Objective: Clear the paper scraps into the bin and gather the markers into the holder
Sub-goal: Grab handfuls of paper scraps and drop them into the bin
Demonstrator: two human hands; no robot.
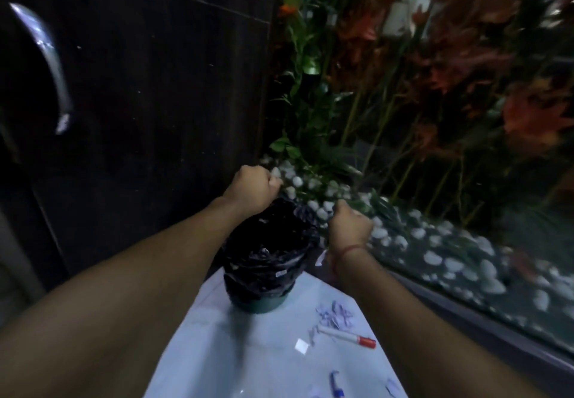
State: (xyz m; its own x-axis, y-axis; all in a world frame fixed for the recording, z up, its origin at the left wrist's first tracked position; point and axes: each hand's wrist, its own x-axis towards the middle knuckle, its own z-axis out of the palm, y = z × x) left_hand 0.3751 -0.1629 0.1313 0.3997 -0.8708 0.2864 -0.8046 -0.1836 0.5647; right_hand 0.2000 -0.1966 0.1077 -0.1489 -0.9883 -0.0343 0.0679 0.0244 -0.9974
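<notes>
Fingers of left hand (252,190) and right hand (349,223) curled closed, pinching black liner (270,254) rim of bin (259,303).

A pale, glossy worktop (217,351) carries a green bin (259,303) lined with a black bag at its far end. Nearer lie a heap of paper scraps (335,315), a red-capped marker (348,336), a white paper square (301,345) and a blue marker (336,384).

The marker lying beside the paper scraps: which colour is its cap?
Red, on a white marker; the head view shows it.
</notes>
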